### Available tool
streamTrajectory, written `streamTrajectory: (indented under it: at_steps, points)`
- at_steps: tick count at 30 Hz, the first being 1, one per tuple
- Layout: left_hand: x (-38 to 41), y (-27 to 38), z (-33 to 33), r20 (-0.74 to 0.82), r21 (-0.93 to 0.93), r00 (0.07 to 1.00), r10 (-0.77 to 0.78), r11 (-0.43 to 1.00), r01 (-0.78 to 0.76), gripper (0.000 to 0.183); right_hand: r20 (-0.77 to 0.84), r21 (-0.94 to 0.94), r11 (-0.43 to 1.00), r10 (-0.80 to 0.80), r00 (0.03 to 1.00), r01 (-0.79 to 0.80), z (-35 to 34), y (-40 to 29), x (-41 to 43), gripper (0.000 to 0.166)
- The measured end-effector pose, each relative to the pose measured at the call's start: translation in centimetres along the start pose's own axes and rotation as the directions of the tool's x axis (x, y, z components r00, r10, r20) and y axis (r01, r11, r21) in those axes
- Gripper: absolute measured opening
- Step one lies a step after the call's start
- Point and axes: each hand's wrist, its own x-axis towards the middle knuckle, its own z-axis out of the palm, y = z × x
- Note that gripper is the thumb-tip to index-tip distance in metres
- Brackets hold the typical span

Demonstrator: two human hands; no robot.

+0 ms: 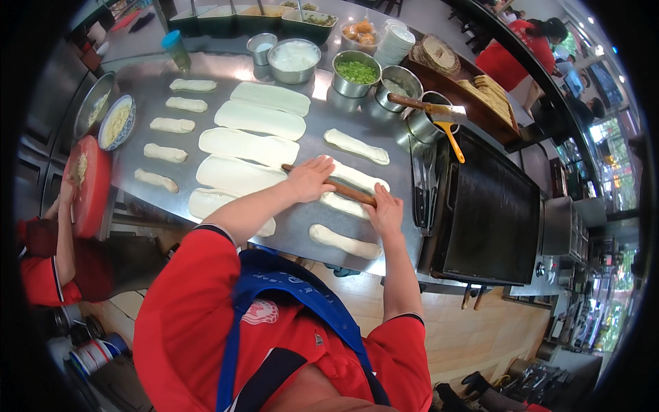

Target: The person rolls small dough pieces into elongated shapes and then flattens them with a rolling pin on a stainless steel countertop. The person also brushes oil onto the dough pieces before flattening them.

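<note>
A thin wooden rolling pin (350, 193) lies slantwise over dough strips on the steel worktop (288, 201). My left hand (310, 179) presses over its left part, fingers stretched out and partly hiding it. At the pin's right end, my right hand (385, 208) holds on. One dough strip (358, 175) runs just beyond the pin, and another strip (345, 205) is partly under it. Nearer to me is a separate dough roll (345, 242); a further roll (357, 146) lies on the far side. Several flattened dough sheets (249, 147) are lined up left of my hands, partly covered by my left forearm.
Small dough pieces (172, 125) form a column at left. Behind stand a bowl of chopped greens (356, 73) and a bowl of white paste (294, 56). A black griddle (491, 211) borders the right side, beside tongs (426, 180). At left, a co-worker's hand (67, 193) touches a red board (95, 195).
</note>
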Motion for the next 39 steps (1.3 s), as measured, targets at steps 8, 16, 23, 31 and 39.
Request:
streamTrajectory:
  at_steps: [8,16,23,31,39]
  points:
    - [1.9,-3.9,-2.0,-0.004,-0.029,0.996,-0.091,0.995,0.091,0.060,0.043,0.102,0.992,0.063,0.997,-0.067,-4.1,2.6,4.2,0.048]
    - [5.6,-3.4,0.3,-0.208,0.018,0.947,-0.246,0.967,0.255,0.076,-0.095,-0.193,0.973,0.113,0.989,-0.130,1.3,4.1,4.9,0.054]
    - [5.9,-3.4,-0.8,-0.391,-0.020,0.913,-0.115,0.993,0.117,0.082,-0.190,-0.142,0.981,0.101,0.977,-0.129,0.9,4.0,6.5,0.059]
    - [5.8,-3.0,0.0,-0.374,-0.051,0.910,-0.176,0.984,0.170,0.085,-0.175,-0.119,0.980,0.135,0.975,-0.157,1.4,4.2,7.8,0.064]
    - [0.1,-1.6,0.8,-0.191,-0.067,0.981,0.042,0.996,-0.055,0.083,-0.144,0.035,0.997,-0.061,0.988,0.067,0.9,3.1,0.3,0.058]
